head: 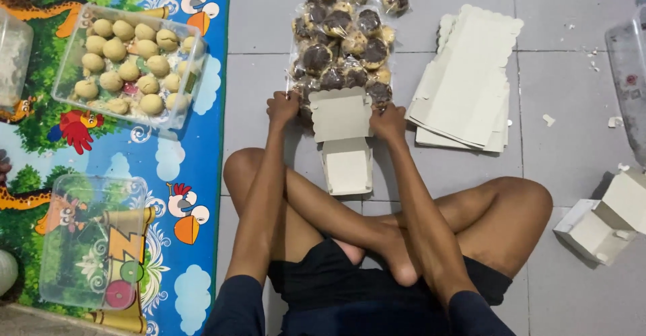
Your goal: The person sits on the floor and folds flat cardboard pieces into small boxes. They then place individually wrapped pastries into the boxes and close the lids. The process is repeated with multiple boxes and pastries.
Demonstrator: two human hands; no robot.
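Note:
I sit cross-legged on a grey tiled floor. My left hand [282,106] grips the left edge of a white cardboard box [341,117] with a scalloped lid, and my right hand [388,120] grips its right edge. The box's open tray part [348,166] lies on the floor towards my legs. Just beyond the box lies a pile of wrapped chocolate-topped buns [343,33] in clear plastic.
A stack of flat unfolded white boxes [464,80] lies to the right. Folded boxes [605,218] sit at the far right. On the colourful play mat [195,194] at left stand a clear tub of pale dough balls [128,63] and an empty clear tub [94,238].

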